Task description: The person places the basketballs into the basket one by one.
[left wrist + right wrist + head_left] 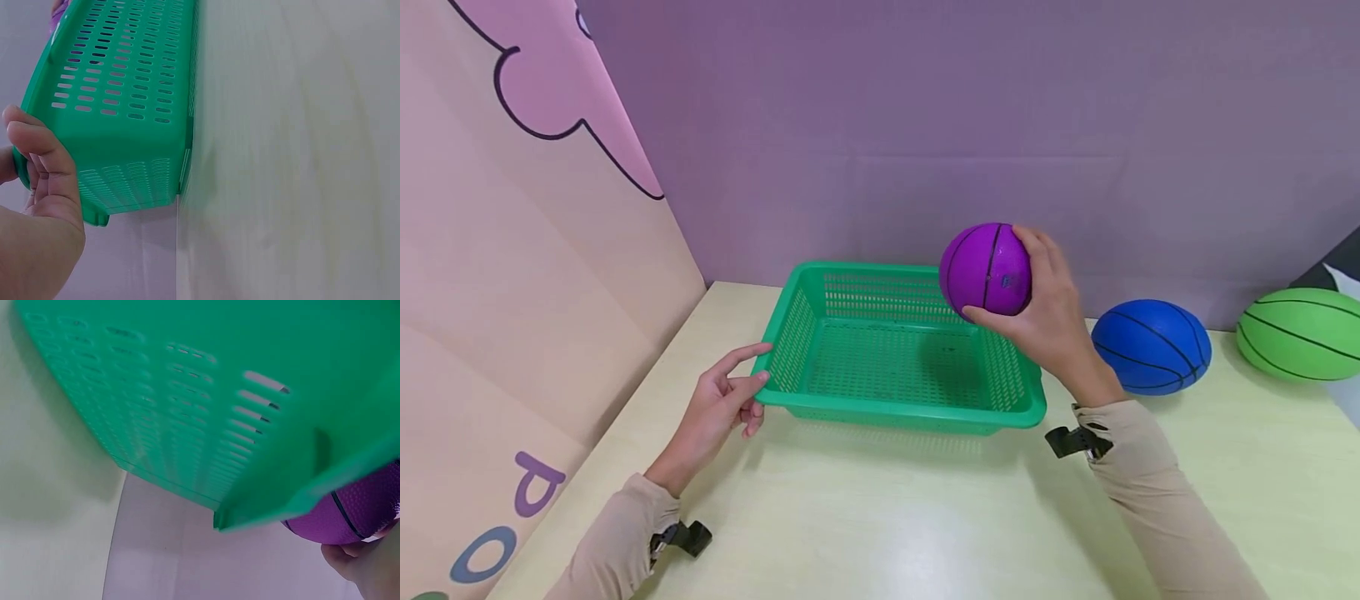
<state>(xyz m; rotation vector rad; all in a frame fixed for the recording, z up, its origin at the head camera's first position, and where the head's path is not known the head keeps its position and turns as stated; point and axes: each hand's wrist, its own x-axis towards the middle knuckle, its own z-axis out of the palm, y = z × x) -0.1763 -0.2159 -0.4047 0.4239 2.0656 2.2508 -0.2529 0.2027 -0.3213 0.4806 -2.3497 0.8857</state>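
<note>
A purple ball with black seam lines is held up over the right back part of a green plastic basket. My right hand grips it from the right side, thumb below and fingers over the top. At the basket's left front corner, my left hand pinches the rim between thumb and fingers. The left wrist view shows fingers on the outside of the slotted basket wall. In the right wrist view the purple ball appears past the basket's rim, partly hidden by it.
A blue ball rests on the pale table just right of the right wrist. Farther right lies a light green ball. A purple-grey backdrop rises behind the basket, and a printed panel stands on the left.
</note>
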